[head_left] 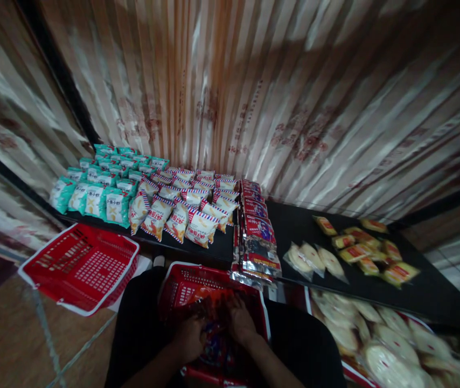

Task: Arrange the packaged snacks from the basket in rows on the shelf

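Observation:
Both hands are down inside a red plastic basket [265,318] between my knees. In it lie dark red and blue shiny snack packets [218,345], dim and blurred. My left hand [192,335] is closed at the packets' left side, with its fingers curled round the edge of one. On the right side, my right hand [241,319] rests against the packets with its fingers stretched out. Just beyond the basket, similar red packets [260,237] are stacked in an overlapping row on the black bench.
On the black bench [282,226] stand teal snack bags [117,207], white striped snack bags [201,229], round flat breads [300,258] in clear wrap and yellow packets [353,253]. A red basket [104,269] sits at left; wrapped breads [391,350] fill a container at right.

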The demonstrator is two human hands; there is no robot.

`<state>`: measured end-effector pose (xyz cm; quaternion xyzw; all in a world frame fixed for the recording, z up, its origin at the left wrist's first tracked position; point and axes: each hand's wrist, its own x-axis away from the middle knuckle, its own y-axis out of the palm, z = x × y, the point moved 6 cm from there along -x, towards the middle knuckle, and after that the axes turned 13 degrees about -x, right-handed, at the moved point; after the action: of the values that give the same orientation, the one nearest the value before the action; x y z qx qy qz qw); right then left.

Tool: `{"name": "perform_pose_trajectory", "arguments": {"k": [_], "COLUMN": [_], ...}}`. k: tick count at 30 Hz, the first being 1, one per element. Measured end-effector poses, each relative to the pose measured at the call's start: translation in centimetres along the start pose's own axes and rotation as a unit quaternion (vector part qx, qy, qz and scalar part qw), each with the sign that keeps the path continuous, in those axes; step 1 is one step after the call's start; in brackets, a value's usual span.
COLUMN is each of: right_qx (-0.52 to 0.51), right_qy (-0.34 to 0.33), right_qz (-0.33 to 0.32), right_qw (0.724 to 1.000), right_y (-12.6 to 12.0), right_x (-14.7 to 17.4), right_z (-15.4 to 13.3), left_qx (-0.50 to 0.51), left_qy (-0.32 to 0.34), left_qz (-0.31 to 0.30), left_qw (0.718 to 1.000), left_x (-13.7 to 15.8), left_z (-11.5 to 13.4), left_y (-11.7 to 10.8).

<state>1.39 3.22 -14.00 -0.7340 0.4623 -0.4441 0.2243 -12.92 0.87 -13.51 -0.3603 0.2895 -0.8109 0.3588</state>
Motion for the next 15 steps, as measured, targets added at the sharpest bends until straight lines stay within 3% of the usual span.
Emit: {"name": "perform_pose_trajectory", "arguments": {"k": [3, 5, 7, 9, 10, 12, 14, 15], "right_qx": [-0.015, -0.075, -0.150, -0.246, -0.305, -0.405, -0.414, -0.408], "right_qy": [0.008, -0.036, -0.087, -0.147, -0.158, -0.164, -0.145, -0.135], "right_qz": [-0.054, -0.094, -0.174, -0.185, -0.148, 0.023, 0.218, 0.268], "right_qw": [0.998, 0.992, 0.969, 0.940, 0.927, 0.899, 0.872, 0.862], "right_y": [-1.0, -3.0, -5.6, -9.5, -11.8, -16.6, -20.3, -21.2], "right_x": [0.9, 2.1, 3.4, 3.7, 3.2, 1.1, -1.3, -2.6], "right_z": [-1.7, -4.4, -7.3, -9.7, -10.2, -9.6, -7.8, -7.1], "left_qx": [0.004, -0.028, -0.082, -0.138, -0.157, -0.185, -0.201, -0.208], "left_qy": [0.028, 0.036, 0.045, 0.043, 0.048, 0.066, 0.079, 0.084], "left_qz": [0.102, 0.249, 0.414, 0.522, 0.550, 0.572, 0.575, 0.577], "left_qw": [0.994, 0.968, 0.905, 0.840, 0.819, 0.796, 0.789, 0.786], "left_x": [-0.5, -0.6, 0.0, 0.3, 0.2, -0.4, -1.5, -2.0], "left_z": [0.1, 0.3, 0.9, 1.9, 2.5, 3.7, 4.5, 4.7], "left_y": [-1.5, -4.3, -7.8, -11.1, -12.5, -14.8, -16.4, -16.9]}}
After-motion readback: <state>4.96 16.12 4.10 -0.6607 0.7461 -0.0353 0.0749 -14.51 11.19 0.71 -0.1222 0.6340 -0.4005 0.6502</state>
